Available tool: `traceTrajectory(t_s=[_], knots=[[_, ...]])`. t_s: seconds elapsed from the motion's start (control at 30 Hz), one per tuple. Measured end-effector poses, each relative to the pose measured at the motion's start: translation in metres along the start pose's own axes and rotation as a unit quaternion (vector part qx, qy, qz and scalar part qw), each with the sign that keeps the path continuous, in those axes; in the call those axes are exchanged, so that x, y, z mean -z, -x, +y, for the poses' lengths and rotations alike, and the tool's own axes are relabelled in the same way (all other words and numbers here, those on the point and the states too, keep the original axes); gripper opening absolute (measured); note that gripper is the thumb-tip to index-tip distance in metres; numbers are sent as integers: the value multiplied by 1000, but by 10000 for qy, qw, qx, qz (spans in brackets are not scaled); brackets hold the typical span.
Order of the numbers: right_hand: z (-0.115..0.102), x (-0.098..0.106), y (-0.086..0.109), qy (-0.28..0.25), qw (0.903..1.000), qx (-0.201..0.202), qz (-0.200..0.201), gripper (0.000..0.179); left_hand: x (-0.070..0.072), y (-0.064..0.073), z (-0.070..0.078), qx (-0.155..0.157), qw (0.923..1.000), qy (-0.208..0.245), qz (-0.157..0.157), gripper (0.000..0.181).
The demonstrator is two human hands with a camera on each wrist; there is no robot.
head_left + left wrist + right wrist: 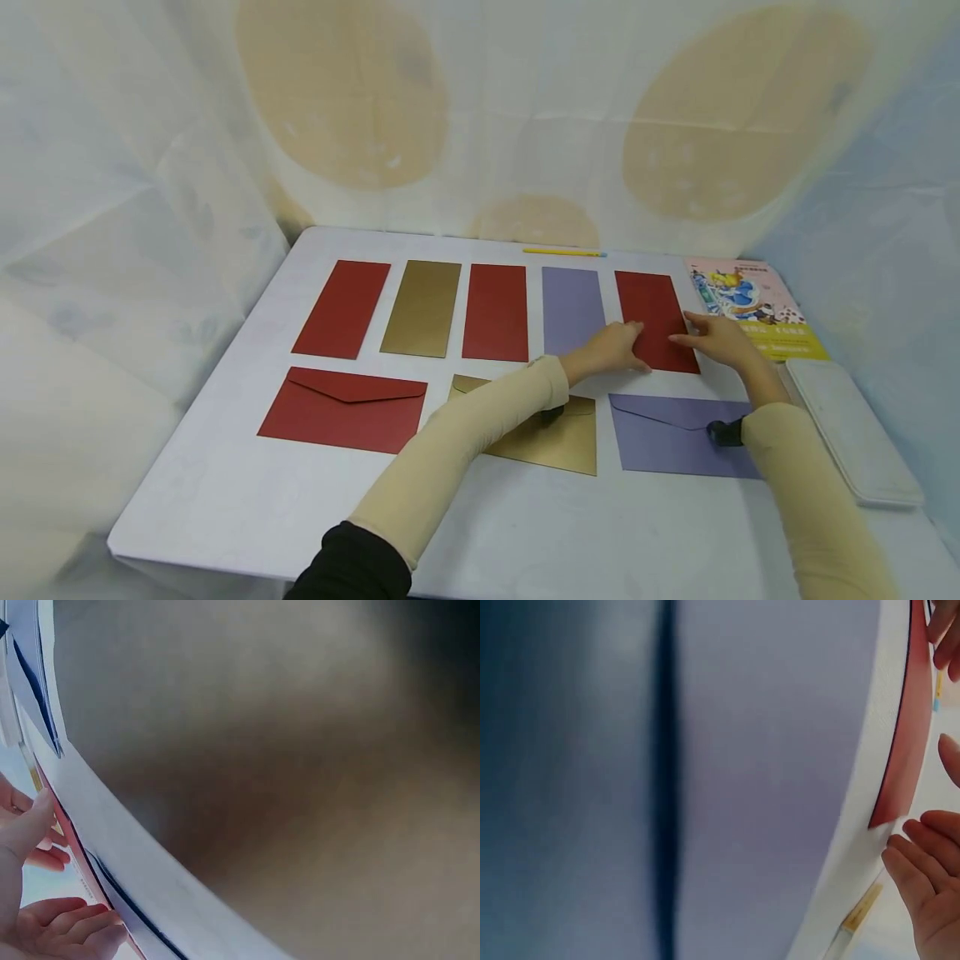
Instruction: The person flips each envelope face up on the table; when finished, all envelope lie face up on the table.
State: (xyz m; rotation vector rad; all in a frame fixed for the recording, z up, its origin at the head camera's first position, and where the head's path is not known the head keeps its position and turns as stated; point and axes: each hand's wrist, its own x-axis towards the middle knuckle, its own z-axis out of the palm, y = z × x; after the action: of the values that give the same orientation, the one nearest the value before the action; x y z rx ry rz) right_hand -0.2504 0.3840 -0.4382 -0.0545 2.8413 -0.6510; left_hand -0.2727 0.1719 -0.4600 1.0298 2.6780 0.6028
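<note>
A plain red envelope (654,312), with no flap showing, lies on the white table at the right end of the back row. My left hand (613,346) touches its left edge near the lower corner, thumb and fingers spread. Along the opposite edge is my right hand (722,340), its fingertips at or just beside the paper. The right wrist view has the right hand's fingers (930,859) nearly straight by one end of the red envelope (907,750). In the left wrist view, the left hand (71,926) has loosely bent fingers against the red edge.
Left of it lie a purple envelope (572,308), a red one (495,312), a gold one (422,308) and another red one (342,308). In front are flapped red (341,417), gold (577,450) and purple (675,454) envelopes. A pencil (562,251), book (750,296) and white case (855,429) border them.
</note>
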Motion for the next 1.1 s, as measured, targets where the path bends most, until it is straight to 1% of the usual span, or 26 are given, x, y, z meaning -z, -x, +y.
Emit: traceTrajectory(t_s=[0.2, 0.33, 0.6, 0.7, 0.8, 0.87, 0.97, 1.1], knots=[[-1, -2, 0, -441, 9989, -110, 90, 86, -1, -2, 0, 35, 10000, -65, -56, 84], [-2, -1, 2, -778, 9968, -190, 88, 83, 0, -3, 1, 59, 9997, -211, -91, 83], [-1, -1, 6, -1206, 9921, -330, 6, 80, 4, 1, 6, 0, 9986, -509, -118, 80], [0, -1, 5, -1345, 9903, -343, 4, 78, 7, 2, 7, -90, 9984, -560, -22, 70], [0, -1, 5, -1400, 9896, -327, -2, 78, 8, 1, 8, -212, 9974, -689, 64, 51], [1, -1, 5, -1371, 9899, -353, -1, 79, 8, 1, 8, -283, 9963, -804, 66, 41], [3, -1, 6, -1314, 9905, -400, 7, 80, 7, 1, 7, -351, 9952, -915, -25, 35], [2, -2, 8, -1366, 9899, -375, 77, 80, 7, 1, 4, -497, 9937, -1002, -60, 35]])
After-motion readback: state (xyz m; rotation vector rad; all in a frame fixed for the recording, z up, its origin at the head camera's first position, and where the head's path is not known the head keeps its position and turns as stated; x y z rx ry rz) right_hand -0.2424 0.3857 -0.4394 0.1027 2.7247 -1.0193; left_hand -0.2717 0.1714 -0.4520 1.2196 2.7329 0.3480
